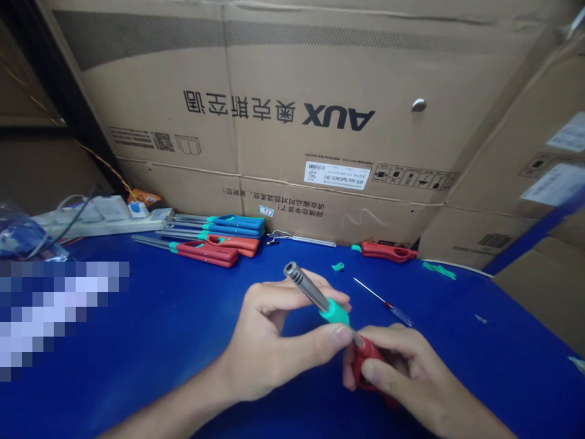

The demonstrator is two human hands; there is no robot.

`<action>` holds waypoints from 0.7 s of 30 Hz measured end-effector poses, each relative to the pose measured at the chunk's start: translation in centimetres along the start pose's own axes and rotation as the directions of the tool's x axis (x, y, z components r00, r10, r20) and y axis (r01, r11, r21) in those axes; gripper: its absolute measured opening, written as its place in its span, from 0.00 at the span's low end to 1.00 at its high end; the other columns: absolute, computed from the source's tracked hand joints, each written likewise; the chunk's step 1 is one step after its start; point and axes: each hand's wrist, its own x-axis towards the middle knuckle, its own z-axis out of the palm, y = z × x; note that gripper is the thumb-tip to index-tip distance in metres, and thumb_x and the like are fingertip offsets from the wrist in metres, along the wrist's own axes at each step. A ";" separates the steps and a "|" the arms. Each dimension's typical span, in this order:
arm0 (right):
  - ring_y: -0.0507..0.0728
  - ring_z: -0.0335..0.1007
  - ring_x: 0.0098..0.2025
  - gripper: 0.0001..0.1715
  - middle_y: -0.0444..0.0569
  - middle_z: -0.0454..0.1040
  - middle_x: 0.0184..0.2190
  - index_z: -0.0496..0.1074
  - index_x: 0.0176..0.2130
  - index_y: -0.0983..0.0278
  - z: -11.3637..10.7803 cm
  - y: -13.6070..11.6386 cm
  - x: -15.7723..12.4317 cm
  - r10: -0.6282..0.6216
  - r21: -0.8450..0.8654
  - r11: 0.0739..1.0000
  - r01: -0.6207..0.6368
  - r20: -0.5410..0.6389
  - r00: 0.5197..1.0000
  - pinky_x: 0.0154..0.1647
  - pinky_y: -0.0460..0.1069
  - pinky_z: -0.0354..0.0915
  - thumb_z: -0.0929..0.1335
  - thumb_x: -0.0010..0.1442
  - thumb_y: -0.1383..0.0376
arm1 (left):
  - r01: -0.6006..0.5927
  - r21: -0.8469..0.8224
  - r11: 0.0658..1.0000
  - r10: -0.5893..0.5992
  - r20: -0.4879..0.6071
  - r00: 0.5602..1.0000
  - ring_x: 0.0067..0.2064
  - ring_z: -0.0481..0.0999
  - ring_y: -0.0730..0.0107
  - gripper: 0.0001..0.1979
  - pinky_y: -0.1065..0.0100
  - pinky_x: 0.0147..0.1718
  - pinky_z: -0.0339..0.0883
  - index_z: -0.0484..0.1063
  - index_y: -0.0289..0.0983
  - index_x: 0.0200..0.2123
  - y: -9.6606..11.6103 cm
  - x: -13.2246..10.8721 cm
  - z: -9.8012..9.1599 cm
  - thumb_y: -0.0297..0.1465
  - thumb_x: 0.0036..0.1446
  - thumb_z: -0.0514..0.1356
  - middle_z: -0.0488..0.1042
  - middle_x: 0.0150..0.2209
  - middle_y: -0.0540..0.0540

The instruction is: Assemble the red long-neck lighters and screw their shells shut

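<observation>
Both my hands hold one long-nosed lighter [336,314] low in the middle of the view. My left hand [274,338] pinches its metal tube and teal collar, the tube's tip pointing up and to the left. My right hand [402,369] is wrapped round its red handle, which is mostly hidden by the fingers. A thin screwdriver [384,302] with a clear blue handle lies on the blue table [159,341] just beyond my right hand.
Several finished lighters [214,238], red and blue, lie stacked at the back left. Another red handle [388,251] and small teal parts [338,266] lie further right. A power strip [95,219] with cables sits at far left. Large cardboard boxes [297,110] wall off the back.
</observation>
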 end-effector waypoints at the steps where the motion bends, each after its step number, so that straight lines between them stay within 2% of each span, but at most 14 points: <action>1: 0.50 0.64 0.25 0.25 0.45 0.74 0.24 0.77 0.33 0.65 0.1 0.0 0.1 0.013 0.037 0.999 -0.013 0.013 1.000 0.32 0.44 0.64 0.67 0.64 0.47 | 0.014 0.003 1.000 -0.014 0.001 1.000 0.39 0.79 0.60 0.08 0.60 0.42 0.74 0.84 0.39 0.36 0.0 -0.1 0.0 0.26 0.51 0.70 0.83 0.33 0.44; 4: 0.50 0.65 0.26 0.26 0.47 0.74 0.26 0.76 0.33 0.66 0.3 -0.1 0.3 0.041 0.104 0.994 -0.043 0.016 0.999 0.31 0.44 0.64 0.67 0.64 0.46 | 0.039 0.095 0.995 -0.036 -0.033 0.999 0.41 0.80 0.58 0.06 0.58 0.45 0.75 0.84 0.39 0.36 -0.2 -0.3 0.2 0.28 0.54 0.68 0.83 0.36 0.43; 7: 0.52 0.69 0.29 0.26 0.50 0.76 0.28 0.75 0.33 0.67 0.5 -0.1 0.4 0.065 0.120 0.991 -0.062 -0.017 0.998 0.32 0.45 0.65 0.67 0.64 0.47 | -0.005 0.219 0.976 0.027 -0.098 0.995 0.45 0.81 0.57 0.08 0.57 0.49 0.73 0.83 0.40 0.39 -0.6 -0.7 0.4 0.28 0.56 0.66 0.83 0.40 0.43; 9: 0.52 0.70 0.30 0.25 0.50 0.77 0.29 0.74 0.34 0.67 0.6 -0.1 0.4 0.082 0.130 0.988 -0.078 -0.024 0.996 0.33 0.45 0.65 0.67 0.64 0.47 | -0.029 0.231 0.972 0.061 -0.130 0.990 0.43 0.82 0.58 0.09 0.57 0.50 0.73 0.83 0.41 0.41 -0.8 -0.9 0.5 0.28 0.58 0.65 0.83 0.42 0.44; 13: 0.52 0.70 0.32 0.23 0.50 0.77 0.30 0.73 0.35 0.67 0.7 0.0 0.3 0.097 0.132 0.987 -0.093 -0.025 0.995 0.34 0.45 0.66 0.66 0.66 0.49 | -0.013 0.203 0.979 0.053 -0.190 0.980 0.40 0.83 0.61 0.08 0.58 0.49 0.73 0.83 0.44 0.40 -1.0 -0.9 0.3 0.30 0.60 0.64 0.83 0.41 0.48; 17: 0.52 0.71 0.33 0.23 0.50 0.76 0.32 0.73 0.35 0.66 0.6 0.1 0.4 0.113 0.085 0.990 -0.109 -0.049 0.992 0.36 0.46 0.67 0.66 0.66 0.49 | 0.032 0.095 0.995 -0.005 -0.271 0.962 0.40 0.82 0.62 0.06 0.62 0.46 0.74 0.83 0.42 0.38 -1.1 -0.2 -0.3 0.32 0.59 0.65 0.83 0.39 0.47; 21: 0.53 0.70 0.33 0.22 0.49 0.76 0.32 0.74 0.35 0.65 0.4 0.2 0.4 0.145 0.031 0.989 -0.143 -0.074 0.987 0.36 0.46 0.66 0.65 0.66 0.49 | -0.039 -0.061 0.997 0.012 -0.387 0.922 0.38 0.82 0.66 0.07 0.68 0.40 0.75 0.81 0.41 0.39 -1.2 0.6 -1.2 0.34 0.56 0.68 0.82 0.35 0.47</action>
